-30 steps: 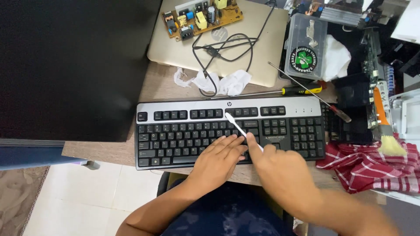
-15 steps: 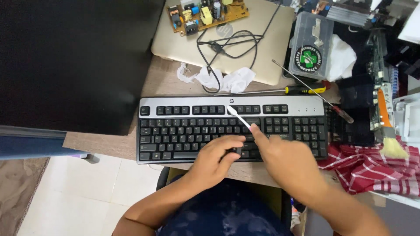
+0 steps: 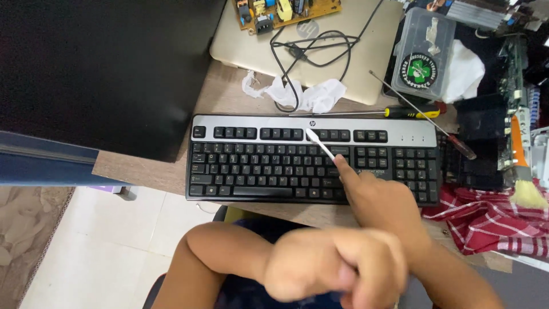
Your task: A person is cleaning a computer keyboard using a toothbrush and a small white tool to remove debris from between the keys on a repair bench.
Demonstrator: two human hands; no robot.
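While the right hand (image 3: 380,200) pinched a white swab (image 3: 320,143) against the function-key row of the keyboard (image 3: 257,166) on the desk (image 3: 229,97), the blurred left hand (image 3: 331,269) hung loosely curled and empty near the chest; cleaning looked partway done, with most rows seemingly left.

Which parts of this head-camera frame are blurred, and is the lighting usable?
Head view: the left hand is motion-blurred close to the lens; the right hand, white swab and keyboard are sharp. Light is even and soft, without strong glare; the black panel at upper left shows no detail.
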